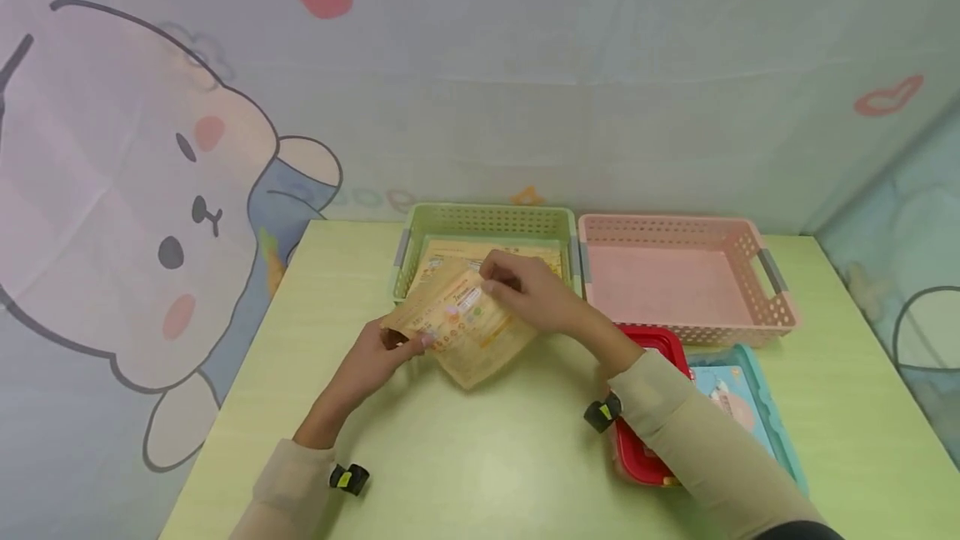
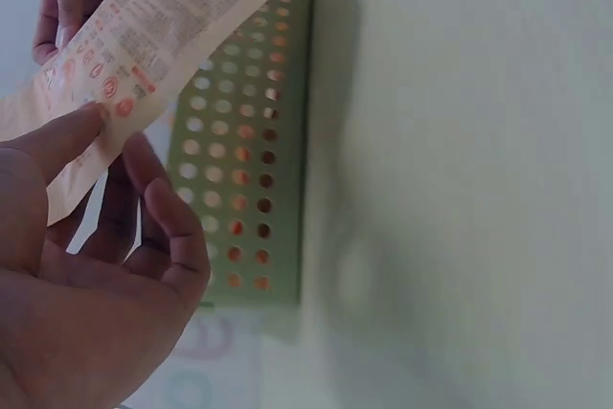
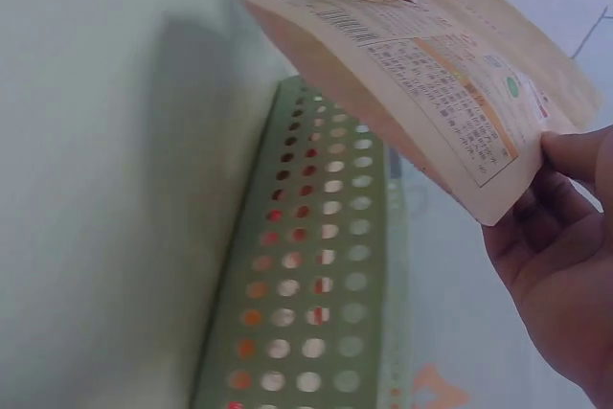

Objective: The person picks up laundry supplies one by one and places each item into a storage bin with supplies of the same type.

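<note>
Tan, paper-like stock makes up the packet (image 1: 487, 327) I watch at the centre of the head view, raised and tilted in front of the green basket. On my right-wrist feed its face carries a barcode (image 3: 345, 24) and an orange-edged block of small print (image 3: 445, 112); both are too blurred for me to read. The head view shows a colourful printed side, whose words I cannot make out either.

The green basket (image 1: 487, 213), at mid-frame, holds more tan packets (image 1: 510, 250) lying flat. Just beside it, right of centre, stands a pink basket (image 1: 652, 273) with perforated walls. Lower right, a red-rimmed box (image 1: 648, 473) sits partly under the right sleeve (image 1: 705, 440), next to a teal tray (image 1: 776, 415) with a blue printed item (image 1: 727, 377) in it, all on the worktop (image 1: 480, 457).

My left grip (image 1: 382, 354) pinches the packet's left edge; my right grip (image 1: 528, 294) pinches its upper right part.
</note>
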A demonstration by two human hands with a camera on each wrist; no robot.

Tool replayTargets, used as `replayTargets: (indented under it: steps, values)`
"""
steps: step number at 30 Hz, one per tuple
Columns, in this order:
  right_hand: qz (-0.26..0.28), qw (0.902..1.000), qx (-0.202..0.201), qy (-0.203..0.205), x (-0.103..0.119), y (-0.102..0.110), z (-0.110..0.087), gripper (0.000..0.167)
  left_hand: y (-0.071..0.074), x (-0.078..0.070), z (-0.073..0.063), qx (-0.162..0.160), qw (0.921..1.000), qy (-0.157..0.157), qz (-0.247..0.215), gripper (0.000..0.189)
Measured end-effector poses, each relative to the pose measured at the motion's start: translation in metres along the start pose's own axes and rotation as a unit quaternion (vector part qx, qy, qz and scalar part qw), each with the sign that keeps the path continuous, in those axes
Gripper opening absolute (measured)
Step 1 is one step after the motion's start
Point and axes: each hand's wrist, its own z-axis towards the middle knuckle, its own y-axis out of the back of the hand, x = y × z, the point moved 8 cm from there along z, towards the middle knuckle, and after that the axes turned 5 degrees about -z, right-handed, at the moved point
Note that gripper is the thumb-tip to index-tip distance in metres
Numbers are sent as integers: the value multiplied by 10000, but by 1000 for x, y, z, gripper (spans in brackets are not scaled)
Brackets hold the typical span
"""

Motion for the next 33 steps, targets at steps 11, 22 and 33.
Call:
replayTargets:
  steps: [11, 22, 33]
  values:
    - [393, 9967, -568, -438, 22, 39, -3, 11, -2, -50, 8, -789, 9896, -820, -878, 40]
    - [317, 9915, -988, -788, 34, 67, -15, 12, -11, -96, 17, -1405, 9734, -1511, -1001, 34]
    - [-122, 9800, -1815, -809, 42, 92, -21, 10, -16, -127, 33, -2099, 9518, -2017, -966, 25]
